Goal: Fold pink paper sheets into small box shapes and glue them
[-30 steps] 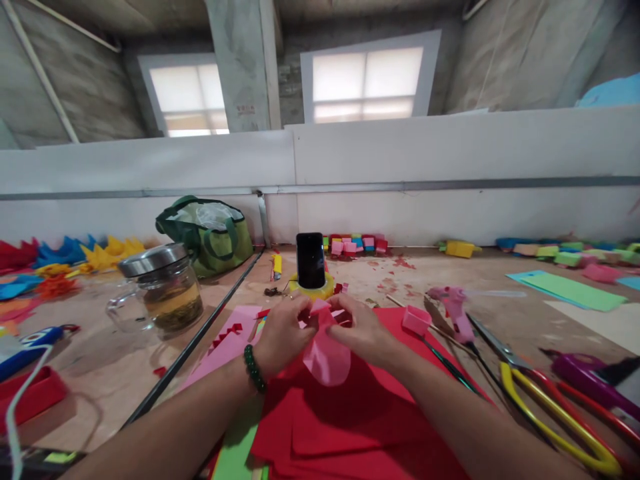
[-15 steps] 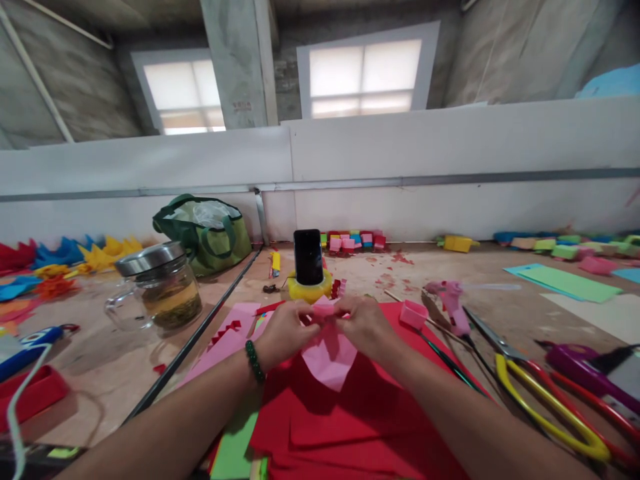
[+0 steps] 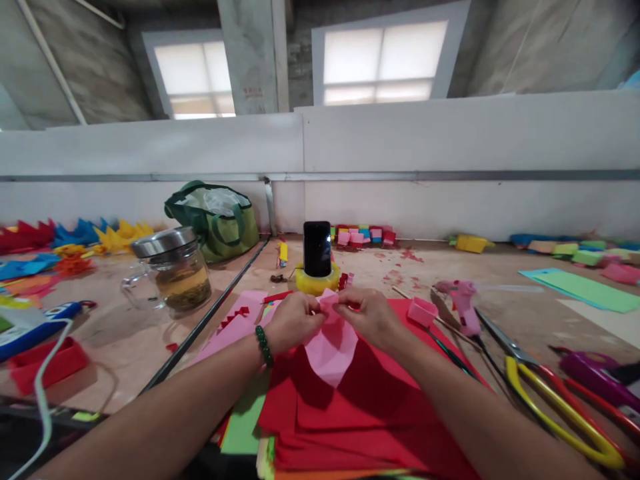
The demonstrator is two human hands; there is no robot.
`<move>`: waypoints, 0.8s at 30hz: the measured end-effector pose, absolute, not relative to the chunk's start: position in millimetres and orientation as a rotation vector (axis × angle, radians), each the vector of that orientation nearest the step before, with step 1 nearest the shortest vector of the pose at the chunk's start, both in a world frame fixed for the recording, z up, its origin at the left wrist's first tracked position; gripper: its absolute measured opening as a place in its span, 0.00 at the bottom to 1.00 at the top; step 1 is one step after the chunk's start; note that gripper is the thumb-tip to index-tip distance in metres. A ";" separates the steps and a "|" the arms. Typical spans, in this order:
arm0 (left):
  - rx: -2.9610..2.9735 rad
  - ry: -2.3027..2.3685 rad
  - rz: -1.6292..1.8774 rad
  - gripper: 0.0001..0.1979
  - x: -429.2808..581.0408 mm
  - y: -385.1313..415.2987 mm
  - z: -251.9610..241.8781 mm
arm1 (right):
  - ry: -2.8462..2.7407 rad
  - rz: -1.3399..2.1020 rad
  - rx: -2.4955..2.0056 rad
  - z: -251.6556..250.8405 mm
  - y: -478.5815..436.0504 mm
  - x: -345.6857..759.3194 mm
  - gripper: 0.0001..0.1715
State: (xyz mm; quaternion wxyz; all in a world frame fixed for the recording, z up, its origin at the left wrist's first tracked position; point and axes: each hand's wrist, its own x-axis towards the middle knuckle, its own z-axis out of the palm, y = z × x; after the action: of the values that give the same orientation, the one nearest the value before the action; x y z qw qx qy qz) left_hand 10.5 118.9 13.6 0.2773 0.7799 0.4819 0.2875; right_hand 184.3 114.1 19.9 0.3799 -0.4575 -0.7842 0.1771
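Observation:
A creased piece of pink paper (image 3: 331, 350) is held up between my two hands, its lower end hanging in a rounded point above a stack of red paper (image 3: 360, 423). My left hand (image 3: 296, 321), with a green bead bracelet (image 3: 264, 347) on the wrist, pinches the paper's upper left edge. On the opposite edge, the thumb and fingers of my right hand (image 3: 373, 319) are closed on the same sheet. Just beyond stands a phone (image 3: 317, 249) propped in a yellow tape roll (image 3: 311, 281). A small pink paper box (image 3: 423, 311) lies right of my right hand.
At right lie a pink glue gun (image 3: 464, 307), scissors with yellow and red handles (image 3: 555, 407) and a purple tool (image 3: 593, 373). A glass tea mug (image 3: 183, 283) and green bag (image 3: 227, 230) stand left. Folded coloured paper pieces (image 3: 365, 235) line the back.
The view has shifted, so everything sits a little differently in it. The pink paper's top now stands up between my fingers, and my hands have moved slightly apart.

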 end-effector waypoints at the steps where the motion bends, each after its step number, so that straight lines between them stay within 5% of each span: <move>1: 2.100 1.286 0.769 0.10 10.8 118.7 13.6 | -1.992 0.469 -1.183 19.3 114.6 184.1 0.07; 18: 1.298 0.952 0.832 0.14 7.7 118.0 28.0 | -1.942 0.654 -1.345 21.2 122.3 197.8 0.07; 24: 1.637 1.134 0.813 0.09 9.8 118.4 23.0 | -1.986 0.642 -1.352 17.4 117.9 191.2 0.08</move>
State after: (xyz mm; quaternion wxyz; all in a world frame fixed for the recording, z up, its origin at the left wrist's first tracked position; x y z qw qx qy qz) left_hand 9.8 118.4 23.0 0.4753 0.6695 0.4640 0.3324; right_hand 191.2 117.9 17.4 0.3215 -0.5146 -0.7563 0.2444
